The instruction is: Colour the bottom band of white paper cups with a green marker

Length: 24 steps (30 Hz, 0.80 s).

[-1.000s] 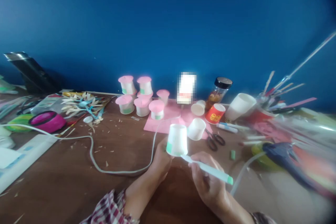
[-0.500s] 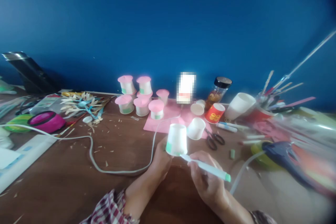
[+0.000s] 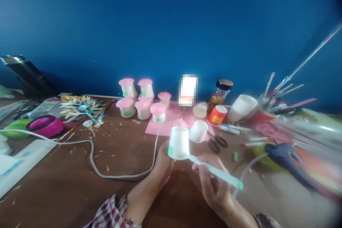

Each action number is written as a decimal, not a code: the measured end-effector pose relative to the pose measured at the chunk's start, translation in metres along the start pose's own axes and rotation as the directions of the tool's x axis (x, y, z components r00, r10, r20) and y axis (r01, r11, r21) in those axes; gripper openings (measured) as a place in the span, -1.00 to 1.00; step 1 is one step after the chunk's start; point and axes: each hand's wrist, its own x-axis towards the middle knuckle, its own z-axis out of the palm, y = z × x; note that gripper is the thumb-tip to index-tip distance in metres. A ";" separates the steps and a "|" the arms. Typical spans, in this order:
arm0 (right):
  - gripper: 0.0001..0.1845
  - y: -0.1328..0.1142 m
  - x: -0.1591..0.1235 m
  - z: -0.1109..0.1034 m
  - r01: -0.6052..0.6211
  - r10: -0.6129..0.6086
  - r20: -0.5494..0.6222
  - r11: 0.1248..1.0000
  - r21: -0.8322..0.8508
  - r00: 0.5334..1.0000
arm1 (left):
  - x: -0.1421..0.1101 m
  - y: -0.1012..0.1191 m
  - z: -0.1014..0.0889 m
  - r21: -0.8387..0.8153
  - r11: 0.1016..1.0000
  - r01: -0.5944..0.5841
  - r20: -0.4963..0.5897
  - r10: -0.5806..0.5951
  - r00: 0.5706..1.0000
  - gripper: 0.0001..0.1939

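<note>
My left hand [image 3: 162,162] grips an upside-down white paper cup [image 3: 179,142] from its left and far side; a green patch marks the cup's lower left. In my right hand [image 3: 213,181] is a white marker with a green end [image 3: 217,171], held like a pen. Its tip is at the lower right edge of the cup; whether it touches cannot be made out. Just behind stands another white paper cup [image 3: 198,131], tilted. Dark-handled scissors [image 3: 218,144] lie to the right, near a small green marker cap [image 3: 235,156].
Several paper cups with pink tops [image 3: 144,105] stand stacked at the back. Pink paper [image 3: 155,127] lies under a bright pixelated phone [image 3: 188,89]. A white cable [image 3: 107,176] crosses the table. A red cup [image 3: 217,115], a jar [image 3: 220,92] and a glue gun [image 3: 291,164] are on the right.
My right hand and the marker have shifted slightly right and down, the marker's tip sliding along the cup's right edge. The left hand keeps its hold on the cup.
</note>
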 end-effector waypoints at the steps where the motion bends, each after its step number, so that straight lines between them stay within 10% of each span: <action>1: -0.84 0.001 -0.001 -0.001 -0.003 0.004 -0.027 1.000 0.021 1.000 | 0.000 0.001 0.000 0.001 1.000 -0.005 -0.003 0.005 1.000 -0.93; 11: -0.81 0.012 0.020 0.002 -0.050 0.060 -0.276 0.998 0.041 0.959 | -0.005 0.008 0.000 0.061 0.995 -0.084 0.175 0.072 0.982 -0.78; 24: -0.76 0.004 0.032 -0.023 -0.238 0.233 0.066 0.969 0.066 0.970 | -0.015 0.011 0.003 0.042 0.999 -0.014 0.350 -0.002 0.937 -0.64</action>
